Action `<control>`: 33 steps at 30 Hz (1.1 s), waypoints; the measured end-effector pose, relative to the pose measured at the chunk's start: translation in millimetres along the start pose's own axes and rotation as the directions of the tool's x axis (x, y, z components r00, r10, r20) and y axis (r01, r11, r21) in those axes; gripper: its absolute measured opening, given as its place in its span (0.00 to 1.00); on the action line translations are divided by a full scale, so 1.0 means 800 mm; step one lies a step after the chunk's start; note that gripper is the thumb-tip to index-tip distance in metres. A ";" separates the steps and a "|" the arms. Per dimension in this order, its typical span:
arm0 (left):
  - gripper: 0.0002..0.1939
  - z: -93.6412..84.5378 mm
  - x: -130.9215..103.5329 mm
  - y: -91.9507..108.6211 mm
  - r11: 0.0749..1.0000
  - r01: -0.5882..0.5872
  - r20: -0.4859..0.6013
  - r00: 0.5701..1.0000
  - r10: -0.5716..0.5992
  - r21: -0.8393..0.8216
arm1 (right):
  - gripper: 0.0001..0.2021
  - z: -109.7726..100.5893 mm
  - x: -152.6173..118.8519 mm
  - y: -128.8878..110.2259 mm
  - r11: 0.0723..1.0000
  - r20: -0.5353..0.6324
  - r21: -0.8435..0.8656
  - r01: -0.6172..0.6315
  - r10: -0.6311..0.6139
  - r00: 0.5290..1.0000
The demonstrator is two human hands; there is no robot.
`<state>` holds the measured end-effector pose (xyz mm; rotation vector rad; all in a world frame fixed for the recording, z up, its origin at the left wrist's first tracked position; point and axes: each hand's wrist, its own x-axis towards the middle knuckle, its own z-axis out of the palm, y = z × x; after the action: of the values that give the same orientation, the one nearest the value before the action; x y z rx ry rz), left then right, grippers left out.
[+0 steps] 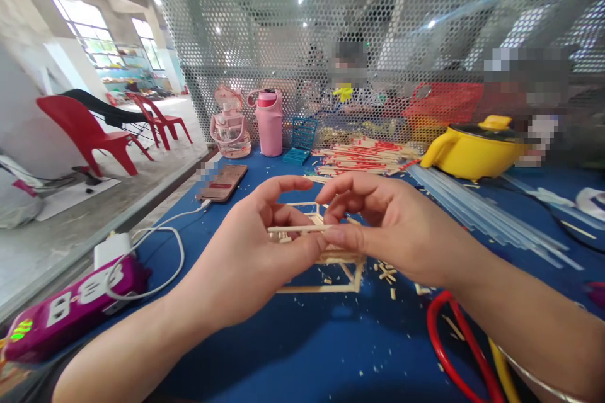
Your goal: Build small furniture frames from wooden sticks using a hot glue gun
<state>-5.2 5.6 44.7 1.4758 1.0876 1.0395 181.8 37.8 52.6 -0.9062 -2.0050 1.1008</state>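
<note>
A short, thin wooden stick [299, 228] lies level between my two hands. My left hand [258, 249] is closed around its left part, thumb below and fingers curled behind. The thumb and fingers of my right hand [394, 223] pinch its right end, and both thumb tips meet there. Under and behind my hands stands a small frame built of wooden sticks [326, 289], partly hidden by them. Short cut pieces of stick [387, 272] are scattered to the right of the frame.
Red-marked sticks [363, 156] lie piled at the back, beside clear plastic rods [491, 217] and a yellow pot [477, 152]. Red-handled pliers or scissors [466, 343] rest near my right forearm. A phone [222, 183], cable and purple power strip [78, 305] are left. Beyond the mesh is a person.
</note>
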 end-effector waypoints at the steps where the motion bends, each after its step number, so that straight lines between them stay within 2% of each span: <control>1: 0.27 -0.002 0.000 -0.002 1.000 -0.011 0.029 1.000 0.011 -0.014 | 0.11 0.000 0.000 0.000 1.000 0.002 0.005 -0.004 0.004 1.000; 4: 0.30 -0.008 0.000 -0.006 0.998 -0.038 0.127 0.991 0.045 -0.053 | 0.10 0.000 0.000 0.002 1.000 0.002 0.022 -0.001 0.000 1.000; 6: 0.33 -0.010 0.000 -0.006 0.997 -0.056 0.150 0.987 0.063 -0.050 | 0.11 0.001 0.000 0.003 1.000 -0.009 0.031 0.007 -0.007 1.000; 10: 0.33 -0.009 -0.001 -0.003 0.997 -0.078 0.109 0.991 0.075 0.023 | 0.12 0.001 -0.001 0.002 1.000 -0.022 0.030 -0.003 0.004 1.000; 17: 0.28 0.005 -0.007 -0.002 0.989 -0.107 -0.051 0.992 0.113 0.106 | 0.15 0.003 -0.001 -0.003 0.991 -0.022 0.102 -0.090 0.093 0.995; 24: 0.26 0.006 -0.005 0.000 0.992 -0.070 -0.015 0.997 0.072 0.106 | 0.17 0.001 -0.001 0.001 0.977 0.011 0.172 -0.125 0.125 0.992; 33: 0.28 0.002 -0.004 -0.002 0.997 -0.058 0.028 0.998 0.057 0.055 | 0.15 0.004 -0.001 -0.002 0.993 -0.028 0.090 -0.075 0.077 0.997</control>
<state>-4.9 2.2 42.7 1.5700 1.0684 1.0336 179.5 35.2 52.2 -0.9542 -1.8934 1.2007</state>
